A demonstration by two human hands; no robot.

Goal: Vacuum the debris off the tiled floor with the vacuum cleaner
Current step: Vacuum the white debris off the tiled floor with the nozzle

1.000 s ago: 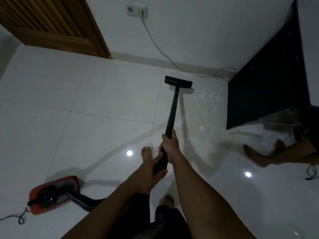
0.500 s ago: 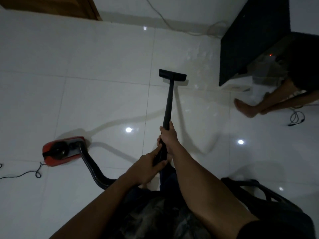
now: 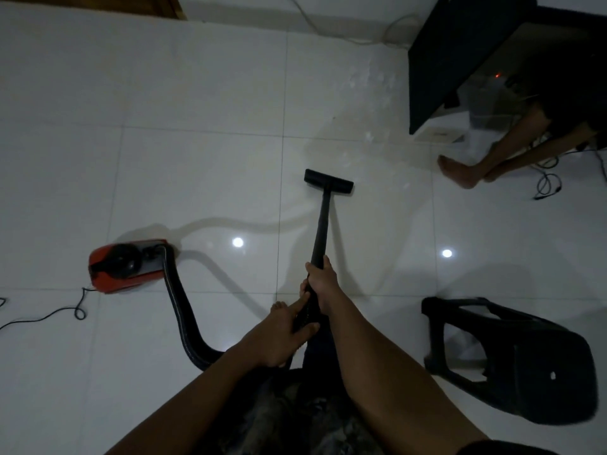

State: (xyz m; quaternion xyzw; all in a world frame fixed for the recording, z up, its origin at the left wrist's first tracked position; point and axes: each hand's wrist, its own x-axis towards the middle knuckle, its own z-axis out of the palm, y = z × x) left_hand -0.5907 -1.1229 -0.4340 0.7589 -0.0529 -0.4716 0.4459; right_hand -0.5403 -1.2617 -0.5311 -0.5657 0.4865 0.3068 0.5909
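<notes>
The black vacuum wand point(image 3: 322, 224) runs from my hands out to its flat floor nozzle point(image 3: 328, 181), which sits on the white tiled floor point(image 3: 197, 178). My right hand point(image 3: 322, 281) grips the wand higher up. Just below it, my left hand point(image 3: 282, 336) holds the lower end where the hose joins. The ribbed black hose point(image 3: 182, 313) curves left to the red canister point(image 3: 126, 265). Pale scattered debris point(image 3: 369, 78) lies on the tiles beyond the nozzle, near the black cabinet.
A black cabinet point(image 3: 460, 54) stands at the upper right, with another person's bare foot point(image 3: 458, 170) and legs beside it. A black plastic stool point(image 3: 512, 356) lies at my right. A power cord point(image 3: 49, 315) trails left from the canister, and a white cable point(image 3: 328, 27) runs along the far wall.
The nozzle has been pulled back toward me, away from the debris by the wall. The view has tipped down, and the stool and the whole canister have come into sight.
</notes>
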